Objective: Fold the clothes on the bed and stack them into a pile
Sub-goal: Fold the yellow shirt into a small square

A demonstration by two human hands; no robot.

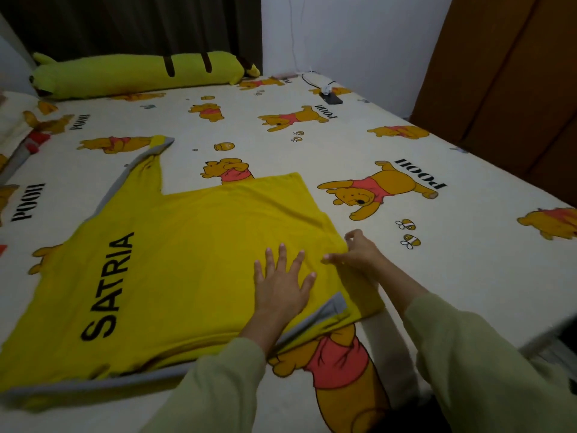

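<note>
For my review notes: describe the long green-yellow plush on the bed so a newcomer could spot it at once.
Start at the bed with its cartoon-bear sheet and look to the far edge, below the dark curtain. The plush bolster lies lengthwise there. Unlike the flat yellow shirt under the hands, it is a thick tube with two dark stripes.

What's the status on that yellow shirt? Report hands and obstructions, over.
Left hand flat, pressing the yellow shirt. Right hand pinching the shirt's right edge. One sleeve folded in, the other spread out. Nothing in the way on the bed sheet.
</note>
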